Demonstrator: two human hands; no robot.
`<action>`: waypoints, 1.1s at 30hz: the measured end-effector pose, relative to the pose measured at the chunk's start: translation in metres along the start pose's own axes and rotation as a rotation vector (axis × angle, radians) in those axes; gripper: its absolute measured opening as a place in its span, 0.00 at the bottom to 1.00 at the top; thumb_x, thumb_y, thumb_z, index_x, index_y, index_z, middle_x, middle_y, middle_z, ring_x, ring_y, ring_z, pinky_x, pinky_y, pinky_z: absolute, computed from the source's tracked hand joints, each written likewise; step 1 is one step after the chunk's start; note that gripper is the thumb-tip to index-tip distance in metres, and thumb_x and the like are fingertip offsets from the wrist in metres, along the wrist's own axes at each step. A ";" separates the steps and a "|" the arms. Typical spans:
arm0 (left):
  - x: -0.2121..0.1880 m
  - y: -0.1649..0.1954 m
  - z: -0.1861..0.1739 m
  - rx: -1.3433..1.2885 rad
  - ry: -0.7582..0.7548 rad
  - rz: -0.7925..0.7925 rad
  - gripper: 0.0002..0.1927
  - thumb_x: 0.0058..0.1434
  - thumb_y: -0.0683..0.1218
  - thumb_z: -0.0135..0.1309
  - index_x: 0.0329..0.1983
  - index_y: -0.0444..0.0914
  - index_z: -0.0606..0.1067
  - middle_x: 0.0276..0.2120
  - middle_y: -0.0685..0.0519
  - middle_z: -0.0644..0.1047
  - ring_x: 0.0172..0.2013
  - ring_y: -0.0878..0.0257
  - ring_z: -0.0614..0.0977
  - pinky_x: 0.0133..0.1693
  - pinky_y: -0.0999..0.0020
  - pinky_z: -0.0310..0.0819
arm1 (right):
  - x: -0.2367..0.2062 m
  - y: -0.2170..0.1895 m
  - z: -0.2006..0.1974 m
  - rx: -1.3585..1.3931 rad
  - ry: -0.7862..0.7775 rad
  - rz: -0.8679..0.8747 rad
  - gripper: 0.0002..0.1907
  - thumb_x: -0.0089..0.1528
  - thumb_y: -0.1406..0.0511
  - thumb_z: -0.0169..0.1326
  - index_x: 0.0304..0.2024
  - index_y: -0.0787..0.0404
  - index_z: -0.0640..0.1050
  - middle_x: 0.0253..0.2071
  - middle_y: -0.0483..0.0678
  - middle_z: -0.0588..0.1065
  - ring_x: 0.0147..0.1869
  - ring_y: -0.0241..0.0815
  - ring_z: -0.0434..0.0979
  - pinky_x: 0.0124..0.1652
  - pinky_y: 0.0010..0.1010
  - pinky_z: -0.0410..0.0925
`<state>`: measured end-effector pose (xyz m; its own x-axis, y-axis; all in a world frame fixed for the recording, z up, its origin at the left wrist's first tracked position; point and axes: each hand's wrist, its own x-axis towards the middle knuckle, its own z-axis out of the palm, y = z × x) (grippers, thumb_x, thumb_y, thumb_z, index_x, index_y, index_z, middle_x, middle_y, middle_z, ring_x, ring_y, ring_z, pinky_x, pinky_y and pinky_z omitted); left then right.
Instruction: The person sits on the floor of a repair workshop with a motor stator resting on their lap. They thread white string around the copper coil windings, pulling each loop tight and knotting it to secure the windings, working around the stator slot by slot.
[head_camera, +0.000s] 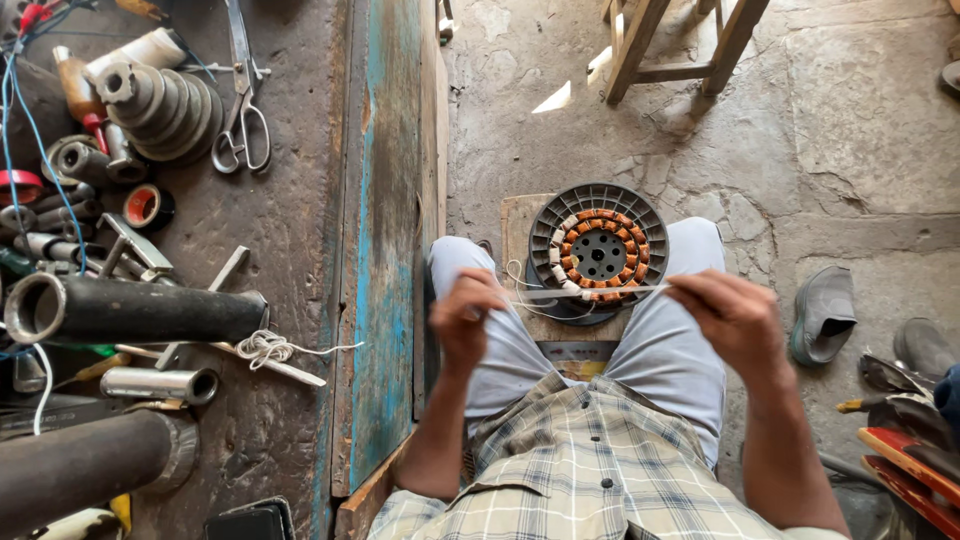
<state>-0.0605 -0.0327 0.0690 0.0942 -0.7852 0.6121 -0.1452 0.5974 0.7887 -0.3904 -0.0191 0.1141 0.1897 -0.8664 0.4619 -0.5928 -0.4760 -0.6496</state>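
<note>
Between the knees the stator (598, 250) fills the lap, and a thin strip (590, 292) stretched between the left hand (462, 318) and right hand (735, 318) bars the way straight down onto it. Beyond the stator the stone floor (760, 130) lies open as far as the stool legs (680, 45). To the left, a blue board (385, 250) walls off the tabletop (290, 200), which is crowded with pipes (130, 310), pulley (165, 105) and scissors (242, 110). Shoes (825, 312) lie just right of the knee.

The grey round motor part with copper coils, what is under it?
The motor part sits on a wooden board between the knees. A dark disc edge shows beneath; the rest is covered.
</note>
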 end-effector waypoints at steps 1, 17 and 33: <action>0.006 -0.001 -0.015 0.059 0.167 -0.112 0.06 0.69 0.46 0.58 0.35 0.43 0.80 0.32 0.57 0.81 0.39 0.64 0.83 0.47 0.63 0.79 | -0.001 0.003 -0.003 -0.072 0.032 0.046 0.08 0.60 0.69 0.66 0.41 0.64 0.83 0.34 0.51 0.81 0.34 0.40 0.80 0.34 0.30 0.72; 0.013 0.000 0.003 0.273 -0.264 0.116 0.10 0.71 0.51 0.54 0.34 0.47 0.81 0.43 0.60 0.83 0.51 0.63 0.80 0.73 0.50 0.52 | -0.005 0.002 0.015 0.104 -0.015 -0.032 0.07 0.57 0.68 0.67 0.36 0.63 0.83 0.29 0.48 0.79 0.27 0.35 0.78 0.27 0.26 0.70; 0.028 0.020 0.005 0.049 -0.623 0.139 0.07 0.67 0.48 0.58 0.35 0.41 0.80 0.37 0.53 0.83 0.45 0.58 0.84 0.62 0.55 0.73 | 0.000 0.002 0.025 0.114 -0.067 -0.125 0.09 0.54 0.67 0.69 0.35 0.62 0.82 0.30 0.46 0.79 0.30 0.37 0.79 0.29 0.29 0.71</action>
<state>-0.0656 -0.0435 0.1014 -0.5167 -0.6572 0.5487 -0.1608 0.7040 0.6917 -0.3721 -0.0235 0.0981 0.3105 -0.8058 0.5043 -0.4698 -0.5913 -0.6555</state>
